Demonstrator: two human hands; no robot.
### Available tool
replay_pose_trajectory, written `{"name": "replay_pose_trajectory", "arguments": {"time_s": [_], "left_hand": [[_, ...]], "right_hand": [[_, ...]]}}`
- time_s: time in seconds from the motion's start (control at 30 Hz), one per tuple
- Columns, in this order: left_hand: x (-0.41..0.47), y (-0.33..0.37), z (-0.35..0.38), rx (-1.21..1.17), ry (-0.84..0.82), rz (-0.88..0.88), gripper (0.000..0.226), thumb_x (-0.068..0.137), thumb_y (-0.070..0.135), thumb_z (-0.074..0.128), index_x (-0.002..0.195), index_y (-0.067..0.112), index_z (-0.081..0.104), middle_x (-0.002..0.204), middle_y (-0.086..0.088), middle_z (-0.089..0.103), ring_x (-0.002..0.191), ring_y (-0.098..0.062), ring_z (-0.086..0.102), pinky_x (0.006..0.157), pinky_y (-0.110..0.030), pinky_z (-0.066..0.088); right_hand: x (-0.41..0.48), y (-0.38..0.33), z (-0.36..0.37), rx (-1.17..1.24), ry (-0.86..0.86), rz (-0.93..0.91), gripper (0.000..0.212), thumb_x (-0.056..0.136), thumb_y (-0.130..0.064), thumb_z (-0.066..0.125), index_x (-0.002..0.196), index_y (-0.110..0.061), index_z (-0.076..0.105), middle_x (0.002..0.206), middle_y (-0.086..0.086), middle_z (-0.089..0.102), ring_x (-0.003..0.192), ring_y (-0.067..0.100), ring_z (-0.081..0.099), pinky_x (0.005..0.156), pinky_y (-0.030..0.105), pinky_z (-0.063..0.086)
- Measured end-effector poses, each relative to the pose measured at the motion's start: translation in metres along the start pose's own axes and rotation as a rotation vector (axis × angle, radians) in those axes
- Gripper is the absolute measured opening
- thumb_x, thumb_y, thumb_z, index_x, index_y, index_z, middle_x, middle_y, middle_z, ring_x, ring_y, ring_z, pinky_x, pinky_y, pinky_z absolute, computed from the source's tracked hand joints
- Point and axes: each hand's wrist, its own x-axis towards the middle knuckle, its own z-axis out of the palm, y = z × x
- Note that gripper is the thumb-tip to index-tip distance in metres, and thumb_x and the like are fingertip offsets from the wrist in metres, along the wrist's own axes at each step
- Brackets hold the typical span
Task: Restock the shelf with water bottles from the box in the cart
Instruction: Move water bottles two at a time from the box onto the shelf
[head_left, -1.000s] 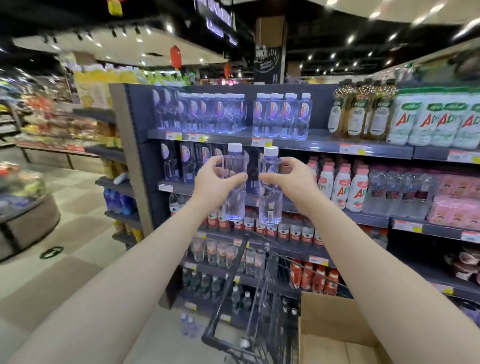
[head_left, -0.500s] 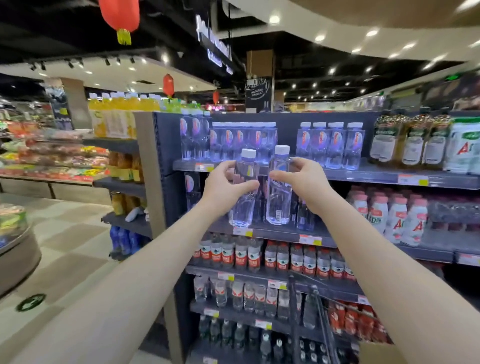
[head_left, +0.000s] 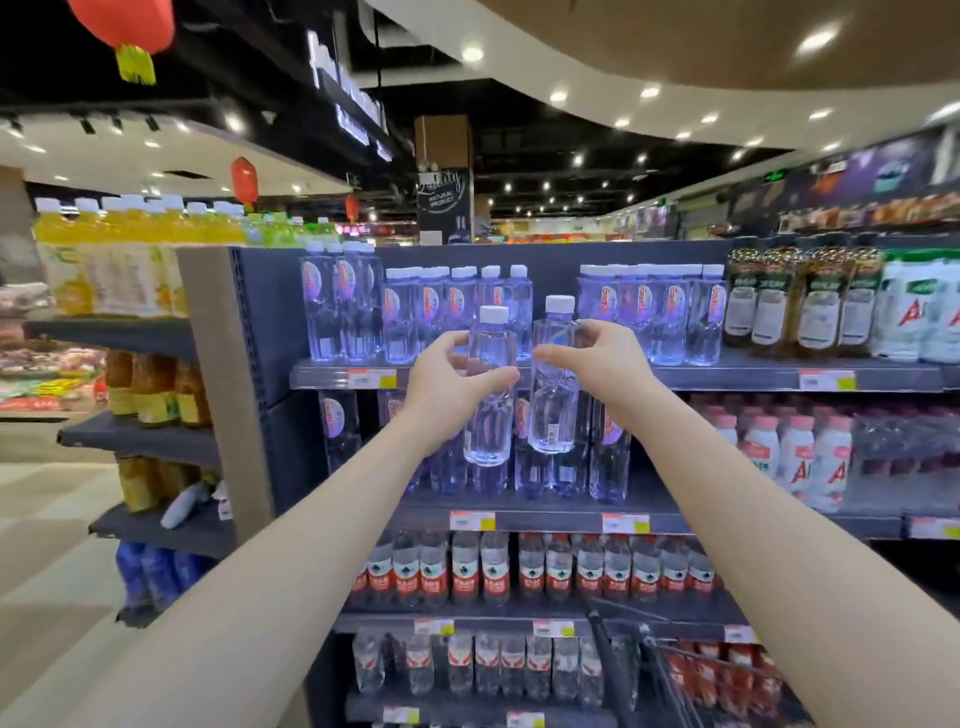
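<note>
Left hand (head_left: 447, 387) grips a clear plastic white-capped water bottle (head_left: 488, 434) at mid-body, thumb across its front. Right hand (head_left: 597, 364) holds a second clear white-capped bottle (head_left: 553, 410) near its shoulder, fingers curled round it. Both bottles are upright in the air, side by side between the hands (touching or not, cannot tell). Beyond the hands is a dark grey metal shelf (head_left: 727, 375) with rows of labelled clear water bottles (head_left: 670, 317). Below the right forearm is the corner of a black wire cart (head_left: 654, 670).
</note>
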Motion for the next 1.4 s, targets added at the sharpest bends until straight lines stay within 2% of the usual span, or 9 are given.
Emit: {"name": "replay_pose_trajectory", "arguments": {"time_s": [0.1,0.27,0.37,0.47,0.77,0.93,1.03,1.27,1.4], "left_hand": [[0.035,-0.015,0.007,0.012,-0.010,0.016,0.093,0.077,0.047,0.090,0.153,0.022,0.043,0.116,0.003,0.071,0.115,-0.018,0.064,0.099,-0.039,0.048],[0.099,-0.033,0.024,0.007,-0.018,0.008,0.093,0.076,0.048,0.090,0.152,0.023,0.042,0.116,0.005,0.073,0.114,-0.015,0.064,0.097,-0.038,0.047],[0.130,-0.041,0.035,0.005,-0.031,0.018,0.085,0.077,0.044,0.090,0.147,0.024,0.046,0.114,0.006,0.075,0.111,-0.005,0.062,0.088,-0.028,0.043],[0.156,-0.049,0.047,0.000,-0.028,0.021,0.084,0.076,0.044,0.091,0.145,0.025,0.047,0.110,0.008,0.077,0.110,-0.003,0.063,0.091,-0.031,0.044],[0.197,-0.068,0.062,-0.027,-0.017,0.004,0.090,0.075,0.043,0.092,0.148,0.018,0.047,0.103,0.011,0.080,0.109,-0.008,0.068,0.100,-0.040,0.049],[0.215,-0.077,0.059,-0.030,-0.058,-0.001,0.094,0.070,0.047,0.094,0.147,0.020,0.048,0.100,0.015,0.080,0.113,-0.014,0.071,0.107,-0.053,0.051],[0.222,-0.080,0.057,-0.037,-0.076,0.011,0.094,0.070,0.047,0.094,0.147,0.018,0.048,0.101,0.014,0.080,0.115,-0.014,0.070,0.107,-0.052,0.051],[0.229,-0.085,0.053,-0.031,-0.085,0.032,0.079,0.076,0.042,0.092,0.140,0.020,0.052,0.096,0.019,0.080,0.104,-0.005,0.072,0.099,-0.040,0.055],[0.231,-0.090,0.052,-0.040,-0.081,0.042,0.067,0.076,0.039,0.092,0.130,0.024,0.056,0.095,0.018,0.080,0.097,-0.001,0.074,0.089,-0.033,0.057]], "right_hand": [[0.036,0.011,0.004,-0.049,0.025,0.000,0.034,0.084,-0.027,0.084,0.100,-0.016,0.055,0.083,-0.010,0.045,0.086,0.021,0.045,0.063,0.024,0.036],[0.098,0.024,0.002,-0.086,0.074,-0.002,0.026,0.087,-0.021,0.080,0.079,-0.011,0.058,0.072,-0.005,0.046,0.063,0.013,0.043,0.058,0.026,0.037],[0.137,0.032,-0.001,-0.105,0.082,-0.025,0.035,0.086,-0.017,0.080,0.105,0.009,0.066,0.083,0.004,0.058,0.065,0.014,0.054,0.060,0.029,0.052],[0.172,0.040,-0.001,-0.122,0.089,-0.031,0.034,0.087,-0.013,0.079,0.110,0.008,0.065,0.079,0.004,0.063,0.048,-0.001,0.058,0.041,0.012,0.042],[0.242,0.071,0.017,-0.207,0.116,-0.008,0.043,0.087,-0.027,0.078,0.114,0.003,0.062,0.089,0.008,0.059,0.066,0.018,0.052,0.053,0.028,0.043],[0.263,0.078,0.023,-0.304,0.119,-0.017,0.055,0.091,-0.035,0.075,0.131,-0.002,0.055,0.117,0.013,0.065,0.094,0.027,0.066,0.072,0.038,0.053],[0.272,0.084,0.030,-0.316,0.106,0.000,0.051,0.091,-0.032,0.076,0.128,-0.003,0.055,0.116,0.014,0.064,0.087,0.025,0.062,0.065,0.034,0.050],[0.282,0.110,0.038,-0.240,0.118,0.046,0.069,0.092,-0.030,0.074,0.149,-0.010,0.041,0.145,0.007,0.053,0.112,0.022,0.055,0.084,0.032,0.043],[0.284,0.121,0.043,-0.290,0.113,0.039,0.071,0.089,-0.021,0.078,0.149,-0.013,0.040,0.145,0.006,0.052,0.107,0.023,0.055,0.081,0.032,0.043]]}}
